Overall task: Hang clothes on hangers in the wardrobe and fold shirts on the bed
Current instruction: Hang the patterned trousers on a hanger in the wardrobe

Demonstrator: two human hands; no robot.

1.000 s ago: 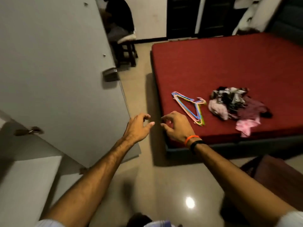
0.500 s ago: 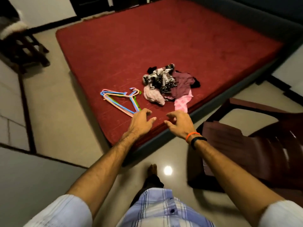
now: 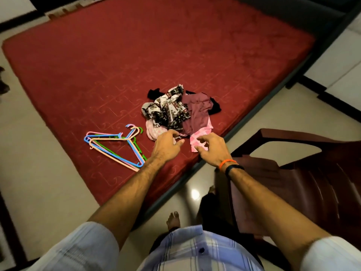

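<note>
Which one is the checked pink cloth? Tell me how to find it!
Look at the big red bed, then the heap of crumpled clothes near its front edge. The checked pink cloth pokes out nearest the edge, the only one with little squares.

Both hands [image 3: 168, 145] [image 3: 212, 148] over clothes pile [image 3: 175, 112], coloured hangers [image 3: 115, 145] beside, red bed [image 3: 136, 55]

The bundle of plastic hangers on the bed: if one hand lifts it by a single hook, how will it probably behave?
The hangers look thin and stiff, so probably light and rigid. They lie loosely stacked with hooks fanned apart, so lifting one may drag the others or let them slide off. On the cloth-covered bed, a push would likely splay them.
</note>
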